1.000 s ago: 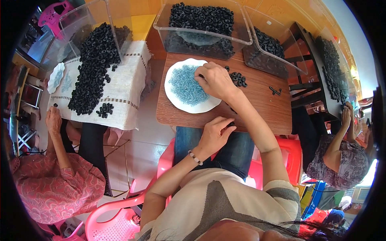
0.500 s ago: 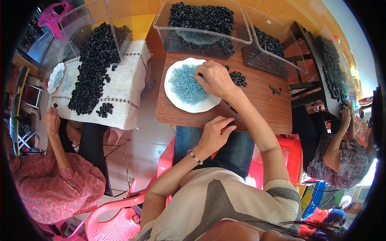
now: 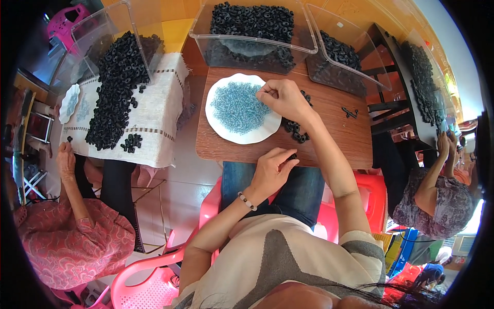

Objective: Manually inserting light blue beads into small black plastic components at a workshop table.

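Observation:
My left hand [image 3: 272, 172] is at the near edge of the brown wooden table, thumb and fingers closed on a small black ring-shaped piece [image 3: 293, 157]. At the right rim of a white scalloped plate [image 3: 213, 121], my right hand [image 3: 285, 100] has thumb and forefinger pinched together; whatever sits between them is too small to make out. Many tiny blue, glassy beads [image 3: 239, 108] cover the plate. Beside it, partly under my right wrist, lies a loose group of black ring-shaped pieces [image 3: 296, 131].
A clear plastic bin [image 3: 252, 38] of black pieces stands at the table's far side, another bin [image 3: 337, 77] right of it. Thin black pieces [image 3: 350, 112] lie at right. People work at both sides, one by a cloth-covered table [image 3: 159, 118] heaped with black pieces.
My right hand has shifted slightly right, from over the beads to the plate's rim. The left hand stays almost in place with its black piece. The whole view has shifted a little.

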### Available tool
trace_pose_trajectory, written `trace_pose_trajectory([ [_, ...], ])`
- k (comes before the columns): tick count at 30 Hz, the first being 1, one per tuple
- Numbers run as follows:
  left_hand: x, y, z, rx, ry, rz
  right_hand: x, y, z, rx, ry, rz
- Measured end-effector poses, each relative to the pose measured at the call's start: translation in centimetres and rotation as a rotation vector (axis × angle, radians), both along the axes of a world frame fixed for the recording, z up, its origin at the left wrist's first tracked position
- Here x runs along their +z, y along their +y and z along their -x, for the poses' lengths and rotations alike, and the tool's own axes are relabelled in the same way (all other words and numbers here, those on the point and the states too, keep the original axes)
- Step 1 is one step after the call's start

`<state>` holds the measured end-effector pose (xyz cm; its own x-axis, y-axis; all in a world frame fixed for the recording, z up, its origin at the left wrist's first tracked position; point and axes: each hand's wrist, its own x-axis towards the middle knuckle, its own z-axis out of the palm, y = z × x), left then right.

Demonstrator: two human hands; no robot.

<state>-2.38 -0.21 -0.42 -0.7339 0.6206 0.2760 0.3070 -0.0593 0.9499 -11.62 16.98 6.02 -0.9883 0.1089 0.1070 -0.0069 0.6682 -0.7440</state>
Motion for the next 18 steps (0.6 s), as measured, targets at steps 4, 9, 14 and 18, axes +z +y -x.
trace_pose_trajectory([
  [4,0.1,0.1,0.0,-0.001,-0.023,0.019,-0.9,0.6,0.1,0.003,-0.018,-0.191],
  [9,0.2,0.0,0.0,-0.001,-0.046,0.024,-0.8,0.2,-0.4,0.033,0.017,-0.051],
  [14,-0.1,-0.1,-0.1,-0.002,-0.016,0.011,-1.1,0.3,-0.5,-0.003,0.05,-0.126],
  [18,-0.1,0.0,0.0,0.0,0.006,0.018,-0.9,0.2,-0.7,-0.001,0.084,-0.082],
])
